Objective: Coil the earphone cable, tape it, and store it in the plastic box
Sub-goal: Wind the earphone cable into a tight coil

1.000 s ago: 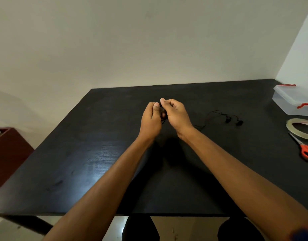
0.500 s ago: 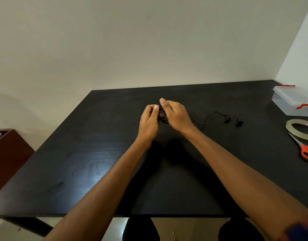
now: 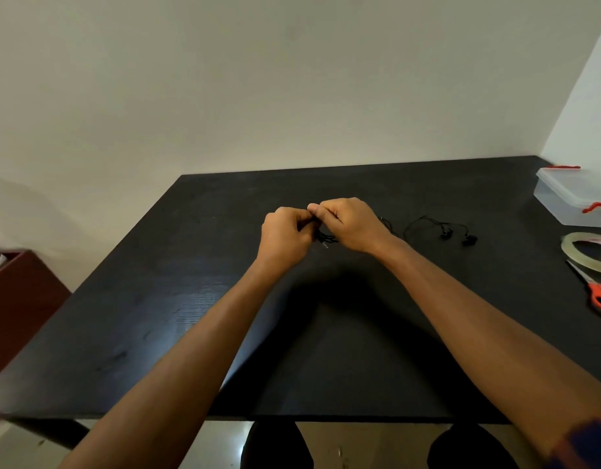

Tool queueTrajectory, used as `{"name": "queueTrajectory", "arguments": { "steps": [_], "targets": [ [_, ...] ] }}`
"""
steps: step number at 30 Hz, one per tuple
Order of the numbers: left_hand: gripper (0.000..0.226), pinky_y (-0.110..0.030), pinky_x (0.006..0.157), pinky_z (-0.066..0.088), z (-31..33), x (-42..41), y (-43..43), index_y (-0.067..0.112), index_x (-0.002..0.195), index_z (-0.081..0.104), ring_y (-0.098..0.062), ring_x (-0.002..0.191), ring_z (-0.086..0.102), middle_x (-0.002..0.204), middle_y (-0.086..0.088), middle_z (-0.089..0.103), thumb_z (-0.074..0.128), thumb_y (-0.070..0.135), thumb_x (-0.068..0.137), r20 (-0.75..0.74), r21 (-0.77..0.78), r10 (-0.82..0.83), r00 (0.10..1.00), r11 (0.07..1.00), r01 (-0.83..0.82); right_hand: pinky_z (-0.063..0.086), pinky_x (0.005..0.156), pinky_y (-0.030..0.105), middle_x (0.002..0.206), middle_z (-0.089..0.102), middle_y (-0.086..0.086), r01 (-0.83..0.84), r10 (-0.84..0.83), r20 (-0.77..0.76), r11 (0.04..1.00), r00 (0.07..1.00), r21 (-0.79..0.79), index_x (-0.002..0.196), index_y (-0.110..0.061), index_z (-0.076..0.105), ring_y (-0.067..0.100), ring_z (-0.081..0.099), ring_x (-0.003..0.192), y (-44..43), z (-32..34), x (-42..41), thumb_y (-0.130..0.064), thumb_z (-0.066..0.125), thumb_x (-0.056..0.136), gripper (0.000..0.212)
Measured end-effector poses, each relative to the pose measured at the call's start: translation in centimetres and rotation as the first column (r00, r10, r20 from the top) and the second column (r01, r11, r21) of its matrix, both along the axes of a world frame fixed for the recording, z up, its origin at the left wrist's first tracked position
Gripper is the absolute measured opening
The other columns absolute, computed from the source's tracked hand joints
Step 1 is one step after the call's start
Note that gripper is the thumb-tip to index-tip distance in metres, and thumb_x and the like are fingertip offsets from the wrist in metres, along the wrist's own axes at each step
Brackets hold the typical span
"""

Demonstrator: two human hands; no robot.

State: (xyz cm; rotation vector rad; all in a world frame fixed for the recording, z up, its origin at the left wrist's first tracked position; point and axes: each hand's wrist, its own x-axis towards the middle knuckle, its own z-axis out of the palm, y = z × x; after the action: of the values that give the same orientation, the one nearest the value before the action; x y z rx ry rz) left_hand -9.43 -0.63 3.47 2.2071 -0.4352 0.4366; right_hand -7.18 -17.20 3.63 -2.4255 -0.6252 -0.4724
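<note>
Here, near the middle of the worktop (image 3: 190,299), a small bundle of the earphone cable (image 3: 327,237) is held between both hands, just above the surface. The grip of the left hand (image 3: 285,236) is closed, the fingers curled round the loops of the bundle. The grip of the right hand (image 3: 351,223) is likewise closed, thumb and fingers pinched on the cable at the top of the bundle, and the two hands are touching. A short end, seemingly the plug, is seen hanging below the bundle. The uncoiled length is trailed from under the right wrist towards the right edge, where the two earbuds (image 3: 446,233) are laid on the worktop, apart from the hands. The plastic box (image 3: 570,201), lid on, is set at the far right corner, with the tape roll (image 3: 587,247) and the scissors (image 3: 600,294) along the right edge. Coiling is judged partly done, taping and storing not yet begun. Several failures can be expected from here: the thin loops could be sprung open if either pinch is loosened, since nothing binds them; the trailing length could be snagged or knotted if drawn in too fast; and, as tape and scissors lie well apart from the bundle, one hand must be freed to reach them, at which point the coil could be lost
</note>
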Motion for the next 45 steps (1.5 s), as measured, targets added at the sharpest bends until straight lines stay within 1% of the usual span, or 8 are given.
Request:
{"name": "queueTrajectory", "arguments": {
  "steps": [9,17,24,28,31,37,40,45],
  "targets": [
    [0.015,-0.028,0.071,0.063,-1.0,-1.1,-0.7,0.013,0.1,0.079,-0.007,0.077,0.075,0.084,0.004,0.077,0.065,0.007,0.095,-0.015,-0.32,-0.05,0.999,0.947,0.042,0.047,0.057,0.029,0.059,0.062,0.003,-0.051,0.06,-0.036,0.974,0.998,0.22,0.064,-0.012,0.062,0.018,0.059,0.056,-0.9,-0.4,-0.7,-0.05,0.056,0.1,0.053],
    [0.015,-0.029,0.075,0.062,-0.9,-1.6,-2.0,0.004,0.106,0.075,-0.018,0.082,0.077,0.09,-0.008,0.078,0.066,0.009,0.096,-0.145,-0.569,-0.133,0.98,0.822,0.028,0.032,0.048,0.014,0.043,0.045,-0.013,0.056,-0.117,0.08,0.842,0.99,0.537,0.048,-0.031,0.041,0.007,0.044,0.043,1.1,-0.7,-0.3,-0.035,0.055,0.104,0.058],
    [0.012,-0.037,0.079,0.063,-1.4,-1.2,-0.1,0.013,0.102,0.076,-0.017,0.085,0.076,0.09,-0.003,0.078,0.071,0.013,0.092,-0.213,-0.374,-0.187,0.959,0.922,0.097,0.039,0.052,0.027,0.046,0.055,-0.008,0.025,-0.03,0.075,0.998,0.997,0.066,0.05,-0.023,0.055,0.012,0.053,0.046,0.3,-0.5,0.8,-0.034,0.049,0.105,0.056],
    [0.008,-0.032,0.076,0.063,-1.2,-1.1,0.0,0.011,0.097,0.077,-0.012,0.077,0.076,0.084,-0.004,0.078,0.07,0.013,0.093,-0.21,-0.225,-0.146,0.967,0.969,0.098,0.047,0.054,0.035,0.049,0.058,0.003,-0.01,0.01,0.019,1.0,1.0,0.014,0.053,-0.012,0.06,0.017,0.054,0.047,0.4,-0.4,1.0,-0.036,0.047,0.105,0.058],
    [0.009,-0.031,0.074,0.063,-1.0,-1.1,-0.1,0.012,0.094,0.077,-0.013,0.076,0.076,0.085,-0.006,0.077,0.068,0.009,0.094,-0.229,-0.291,-0.131,0.965,0.955,0.061,0.047,0.054,0.036,0.047,0.056,0.002,0.008,-0.008,0.001,0.999,1.0,0.049,0.053,-0.01,0.059,0.015,0.051,0.045,0.7,-0.3,0.9,-0.038,0.05,0.104,0.06],
    [0.012,-0.026,0.072,0.062,-0.9,-0.7,0.2,0.0,0.102,0.074,-0.019,0.08,0.076,0.094,-0.016,0.076,0.069,0.005,0.092,-0.362,-0.527,-0.196,0.911,0.85,-0.026,0.045,0.055,0.016,0.05,0.055,-0.006,0.024,0.121,-0.272,0.879,0.955,0.476,0.061,-0.017,0.064,0.005,0.05,0.048,-0.4,0.6,0.8,-0.035,0.067,0.097,0.041],
    [0.013,-0.021,0.068,0.06,-1.1,-0.7,0.2,-0.005,0.102,0.071,-0.017,0.075,0.074,0.095,-0.019,0.074,0.067,0.002,0.093,-0.405,-0.649,-0.225,0.886,0.753,-0.106,0.053,0.066,0.021,0.063,0.065,0.001,0.02,0.26,-0.332,0.76,0.907,0.65,0.09,-0.012,0.071,0.008,0.061,0.059,-0.8,0.8,0.4,-0.027,0.067,0.098,0.018],
    [0.009,-0.022,0.068,0.06,-1.3,-0.9,-0.3,-0.002,0.098,0.073,-0.018,0.076,0.075,0.093,-0.017,0.076,0.068,0.002,0.092,-0.387,-0.699,-0.216,0.896,0.702,-0.133,0.056,0.075,0.026,0.069,0.07,0.003,0.057,0.278,-0.348,0.704,0.895,0.708,0.099,-0.016,0.072,0.013,0.068,0.07,0.0,0.8,-0.1,-0.037,0.06,0.101,0.024]
  ]
}}
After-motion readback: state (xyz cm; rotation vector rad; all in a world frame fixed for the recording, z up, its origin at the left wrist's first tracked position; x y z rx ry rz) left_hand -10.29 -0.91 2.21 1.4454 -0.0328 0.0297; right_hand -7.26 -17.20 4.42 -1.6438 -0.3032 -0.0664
